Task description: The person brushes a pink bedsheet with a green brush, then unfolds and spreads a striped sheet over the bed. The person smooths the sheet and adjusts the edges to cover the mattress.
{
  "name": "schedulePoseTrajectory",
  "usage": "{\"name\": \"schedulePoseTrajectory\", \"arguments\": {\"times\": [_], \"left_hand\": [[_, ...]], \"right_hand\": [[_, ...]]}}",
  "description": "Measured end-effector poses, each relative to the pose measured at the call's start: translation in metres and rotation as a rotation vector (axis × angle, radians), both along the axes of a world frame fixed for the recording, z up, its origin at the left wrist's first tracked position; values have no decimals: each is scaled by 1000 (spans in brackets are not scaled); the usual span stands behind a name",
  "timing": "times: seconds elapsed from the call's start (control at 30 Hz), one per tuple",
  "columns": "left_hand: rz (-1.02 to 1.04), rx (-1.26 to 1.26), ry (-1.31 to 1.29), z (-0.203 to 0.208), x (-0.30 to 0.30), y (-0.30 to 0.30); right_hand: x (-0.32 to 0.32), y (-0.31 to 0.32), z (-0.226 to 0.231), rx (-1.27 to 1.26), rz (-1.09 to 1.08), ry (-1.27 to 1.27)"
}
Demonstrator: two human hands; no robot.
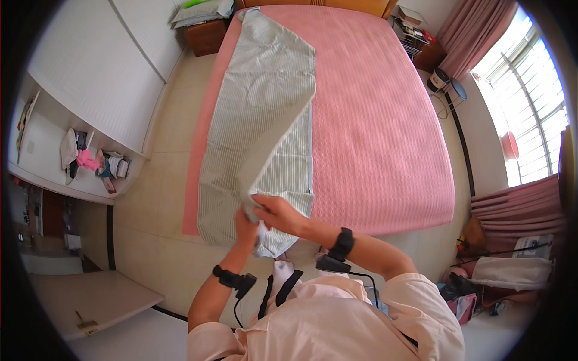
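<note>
A pale grey-green striped bed sheet (256, 90) lies lengthwise over the left part of the pink quilted bed cover (373, 120), folded over on itself. Its near part is lifted toward me in a raised, gathered ridge. My right hand (278, 213) is closed on the gathered edge at the foot of the bed. Just left of it and slightly lower, my left hand (245, 224) grips the same sheet, its fingers partly blurred and hidden by cloth. A bit of the sheet hangs below my hands past the bed's foot.
A wooden headboard (319, 2) closes the far end. Left stand a brown nightstand (206, 38) with pillows and a white wardrobe (96, 66) with clothes on open shelves. Right are a blue stool (457, 89), a barred window (530, 90) and pink curtains (518, 207).
</note>
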State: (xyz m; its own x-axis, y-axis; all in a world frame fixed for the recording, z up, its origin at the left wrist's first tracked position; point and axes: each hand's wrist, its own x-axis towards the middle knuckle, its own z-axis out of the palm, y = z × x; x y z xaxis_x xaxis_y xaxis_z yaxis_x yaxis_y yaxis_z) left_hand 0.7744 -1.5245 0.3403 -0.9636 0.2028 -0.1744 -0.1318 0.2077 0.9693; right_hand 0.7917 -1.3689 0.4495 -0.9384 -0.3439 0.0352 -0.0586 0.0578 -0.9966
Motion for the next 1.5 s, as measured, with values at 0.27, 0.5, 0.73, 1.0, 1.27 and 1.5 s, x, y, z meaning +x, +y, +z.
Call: {"name": "schedulePoseTrajectory", "arguments": {"times": [0.27, 0.5, 0.73, 1.0, 1.27, 1.5], "left_hand": [[338, -379, 346, 18, -53, -173], [705, 18, 61, 21, -79, -249], [804, 187, 17, 6, -103, -279], [710, 201, -66, -10, -101, -277], [711, 200, -101, -11, -99, -272], [673, 53, 37, 4, -111, -247]], "right_hand": [[6, 31, -201, 180, -330, -505], [49, 85, -349, 88, -835, -1045], [18, 58, -423, 63, -1218, -850], [-44, 10, -450, 33, -948, -712], [-36, 9, -460, 98, -907, -750], [-46, 67, -408, 113, -829, -577]]}}
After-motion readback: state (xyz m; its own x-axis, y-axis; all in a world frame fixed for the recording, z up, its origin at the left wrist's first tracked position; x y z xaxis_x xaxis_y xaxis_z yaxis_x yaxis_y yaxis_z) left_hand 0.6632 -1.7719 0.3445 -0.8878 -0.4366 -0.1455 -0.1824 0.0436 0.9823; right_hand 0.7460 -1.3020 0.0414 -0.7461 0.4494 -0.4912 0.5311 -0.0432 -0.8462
